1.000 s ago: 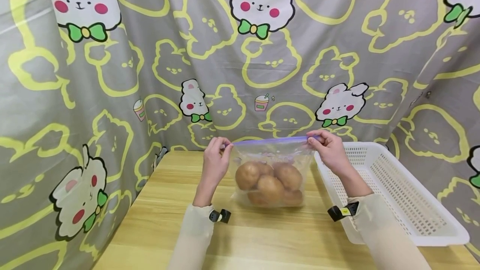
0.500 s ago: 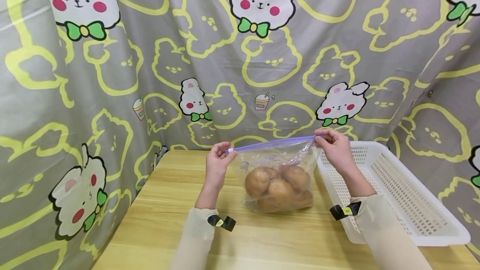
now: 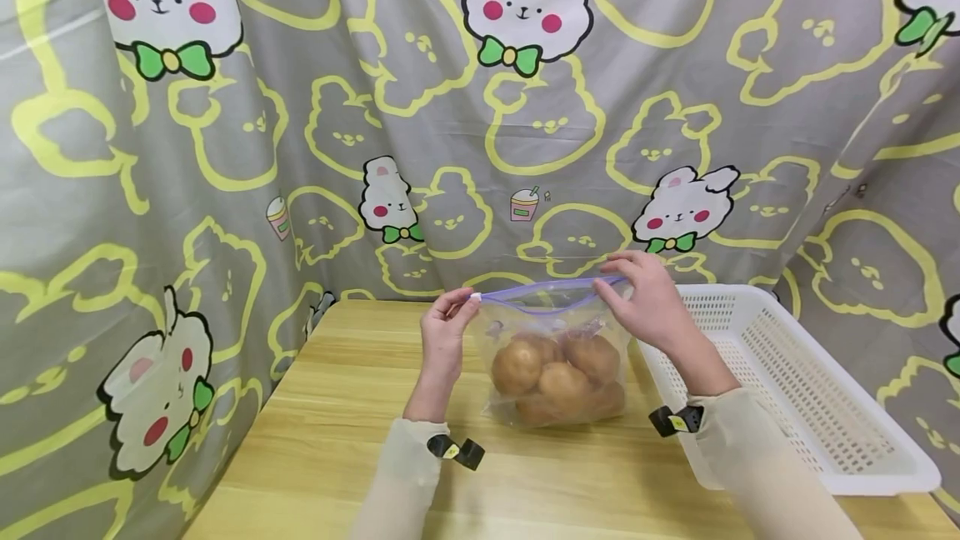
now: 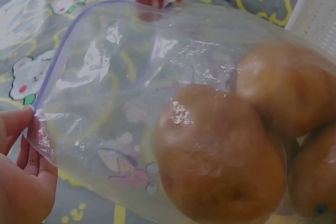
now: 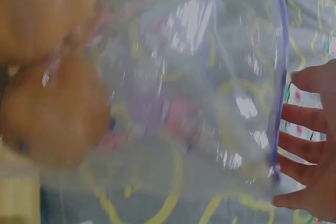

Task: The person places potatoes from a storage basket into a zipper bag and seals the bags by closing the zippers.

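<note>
A clear zip bag [image 3: 487,348] with a purple zip strip stands upright on the table, holding several brown potatoes [image 3: 562,386]. Its mouth gapes slightly between the two purple edges. My left hand [image 3: 444,336] pinches the strip's left end beside the white slider [image 3: 476,297]; thumb and forefinger meet there in the left wrist view. At the strip's right part is my right hand [image 3: 648,302], thumb toward me. In the right wrist view its spread, mostly straight fingers [image 5: 302,142] have their tips right at the purple edge.
To the right of the bag lies a white perforated plastic basket [image 3: 817,382], with my right forearm over its near left side. A patterned grey curtain [image 3: 525,223] hangs behind and beside the wooden table [image 3: 315,457].
The bag first moved right. My right hand has since shifted inward along the strip and its fingers have spread. The strip has slackened into a gap. My left hand has moved slightly right.
</note>
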Demonstrator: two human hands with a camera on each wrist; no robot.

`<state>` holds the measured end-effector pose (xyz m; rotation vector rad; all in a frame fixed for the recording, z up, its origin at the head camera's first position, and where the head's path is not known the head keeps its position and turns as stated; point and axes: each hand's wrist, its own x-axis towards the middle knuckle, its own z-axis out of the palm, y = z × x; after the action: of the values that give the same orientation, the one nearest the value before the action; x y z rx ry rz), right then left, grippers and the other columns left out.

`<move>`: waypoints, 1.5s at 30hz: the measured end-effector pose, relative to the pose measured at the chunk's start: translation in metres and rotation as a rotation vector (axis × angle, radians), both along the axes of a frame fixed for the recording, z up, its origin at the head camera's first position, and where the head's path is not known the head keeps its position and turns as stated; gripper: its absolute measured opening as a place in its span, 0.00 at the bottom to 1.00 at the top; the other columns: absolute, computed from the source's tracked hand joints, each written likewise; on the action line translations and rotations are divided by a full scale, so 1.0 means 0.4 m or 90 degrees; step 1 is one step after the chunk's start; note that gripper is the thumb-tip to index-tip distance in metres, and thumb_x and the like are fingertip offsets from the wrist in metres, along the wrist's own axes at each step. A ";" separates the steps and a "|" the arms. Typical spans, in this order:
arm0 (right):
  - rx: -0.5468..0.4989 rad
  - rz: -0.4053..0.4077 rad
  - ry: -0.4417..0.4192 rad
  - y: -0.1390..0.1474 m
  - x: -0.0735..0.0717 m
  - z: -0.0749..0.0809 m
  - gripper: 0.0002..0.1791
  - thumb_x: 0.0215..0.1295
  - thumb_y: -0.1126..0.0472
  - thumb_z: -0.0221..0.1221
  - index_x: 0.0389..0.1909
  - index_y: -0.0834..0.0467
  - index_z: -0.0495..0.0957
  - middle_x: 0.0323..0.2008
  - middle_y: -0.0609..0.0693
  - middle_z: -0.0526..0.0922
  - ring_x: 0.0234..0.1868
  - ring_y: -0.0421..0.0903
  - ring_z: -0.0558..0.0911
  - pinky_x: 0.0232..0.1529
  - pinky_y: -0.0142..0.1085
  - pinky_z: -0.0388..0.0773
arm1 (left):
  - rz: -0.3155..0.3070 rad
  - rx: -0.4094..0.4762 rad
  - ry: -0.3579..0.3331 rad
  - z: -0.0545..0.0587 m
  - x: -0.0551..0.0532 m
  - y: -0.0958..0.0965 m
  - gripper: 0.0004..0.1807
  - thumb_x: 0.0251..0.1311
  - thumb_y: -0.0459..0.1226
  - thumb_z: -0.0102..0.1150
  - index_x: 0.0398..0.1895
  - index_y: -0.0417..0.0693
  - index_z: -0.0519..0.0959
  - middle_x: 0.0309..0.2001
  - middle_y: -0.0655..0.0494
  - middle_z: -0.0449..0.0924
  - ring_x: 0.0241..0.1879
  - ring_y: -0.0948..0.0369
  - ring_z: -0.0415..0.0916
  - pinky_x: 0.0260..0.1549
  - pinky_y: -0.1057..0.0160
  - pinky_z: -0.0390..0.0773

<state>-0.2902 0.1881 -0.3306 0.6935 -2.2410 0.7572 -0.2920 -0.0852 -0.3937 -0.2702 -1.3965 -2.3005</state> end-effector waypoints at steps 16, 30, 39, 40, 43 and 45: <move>0.044 0.141 0.063 -0.233 0.077 0.039 0.10 0.56 0.65 0.63 0.38 0.65 0.81 0.43 0.57 0.79 0.48 0.53 0.76 0.51 0.44 0.75 | 0.053 -0.043 0.007 0.020 0.011 0.046 0.14 0.51 0.24 0.65 0.39 0.21 0.75 0.30 0.54 0.79 0.30 0.64 0.79 0.34 0.69 0.81; 0.201 0.139 -0.121 -0.260 0.007 0.063 0.08 0.64 0.61 0.60 0.39 0.60 0.82 0.36 0.49 0.82 0.38 0.46 0.80 0.41 0.40 0.78 | -0.001 -0.040 0.055 0.026 0.017 0.049 0.10 0.56 0.22 0.59 0.38 0.18 0.75 0.28 0.58 0.81 0.27 0.66 0.78 0.31 0.71 0.80; 0.163 0.204 -0.192 -0.255 -0.018 0.049 0.06 0.66 0.60 0.58 0.34 0.57 0.82 0.29 0.45 0.81 0.30 0.38 0.78 0.34 0.34 0.77 | -0.036 -0.071 0.027 0.024 0.019 0.049 0.12 0.57 0.24 0.59 0.39 0.17 0.75 0.28 0.57 0.82 0.28 0.65 0.79 0.34 0.69 0.81; 0.163 0.205 -0.197 -0.255 -0.019 0.048 0.06 0.66 0.60 0.58 0.34 0.57 0.82 0.28 0.46 0.81 0.30 0.38 0.78 0.33 0.34 0.77 | -0.039 -0.082 0.021 0.023 0.019 0.048 0.12 0.57 0.25 0.59 0.39 0.17 0.75 0.28 0.57 0.81 0.29 0.65 0.79 0.34 0.69 0.81; 0.164 0.211 -0.202 -0.254 -0.022 0.045 0.07 0.66 0.59 0.58 0.34 0.57 0.82 0.28 0.47 0.82 0.29 0.38 0.77 0.33 0.33 0.77 | -0.027 -0.131 0.007 0.020 0.019 0.044 0.12 0.59 0.26 0.59 0.38 0.19 0.76 0.29 0.55 0.80 0.29 0.65 0.78 0.35 0.70 0.80; 0.166 0.210 -0.198 -0.254 -0.022 0.045 0.08 0.66 0.58 0.58 0.34 0.57 0.82 0.28 0.47 0.82 0.29 0.37 0.78 0.32 0.33 0.77 | -0.016 -0.162 0.010 0.022 0.021 0.043 0.10 0.59 0.26 0.58 0.38 0.21 0.76 0.29 0.53 0.79 0.30 0.65 0.77 0.35 0.70 0.79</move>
<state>-0.2990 0.0865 -0.3126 1.1615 -2.5708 0.7791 -0.2835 -0.0682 -0.3848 -0.3842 -1.6882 -2.1330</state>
